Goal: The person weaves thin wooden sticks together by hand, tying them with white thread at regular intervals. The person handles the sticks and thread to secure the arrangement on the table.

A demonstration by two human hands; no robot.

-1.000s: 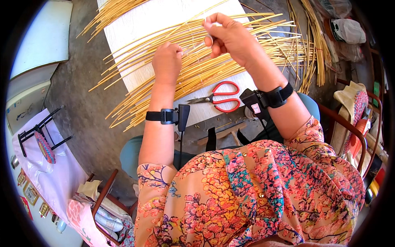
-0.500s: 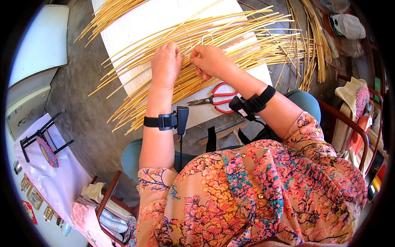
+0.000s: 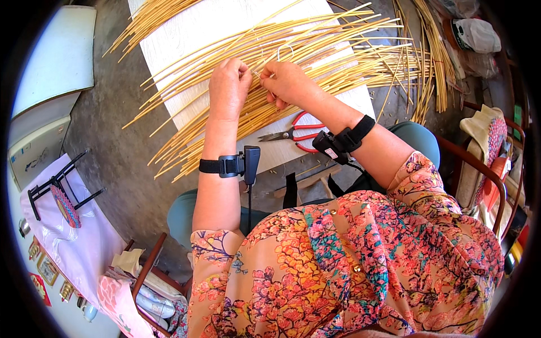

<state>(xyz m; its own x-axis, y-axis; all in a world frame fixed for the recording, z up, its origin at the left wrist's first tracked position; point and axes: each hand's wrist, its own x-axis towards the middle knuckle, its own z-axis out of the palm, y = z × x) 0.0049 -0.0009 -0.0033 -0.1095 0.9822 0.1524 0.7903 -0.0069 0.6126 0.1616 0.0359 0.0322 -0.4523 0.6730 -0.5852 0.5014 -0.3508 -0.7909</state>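
Note:
My left hand (image 3: pixel 230 89) and my right hand (image 3: pixel 288 84) are close together over a wide bundle of thin tan sticks (image 3: pixel 197 69) on a white board. Both hands are closed in a pinch. A thin pale string (image 3: pixel 255 73) runs between the fingertips, partly hidden by them. Beyond my right hand, a loop of the string (image 3: pixel 285 48) stands up over the sticks. Scissors (image 3: pixel 293 134) with red handles lie on the board nearer to me, below my right hand, their blades pointing left.
The white board (image 3: pixel 186 35) carries another stick bundle (image 3: pixel 152 22) at its far left. More sticks (image 3: pixel 437 62) lie on the floor at the right. Wooden-armed chairs (image 3: pixel 479 163) stand on both sides. A pink-white cloth (image 3: pixel 84 214) covers furniture at the left.
My two hands have stayed almost in place, still pinching the string. My left hand is slightly nearer to the right one. The scissors and sticks look the same.

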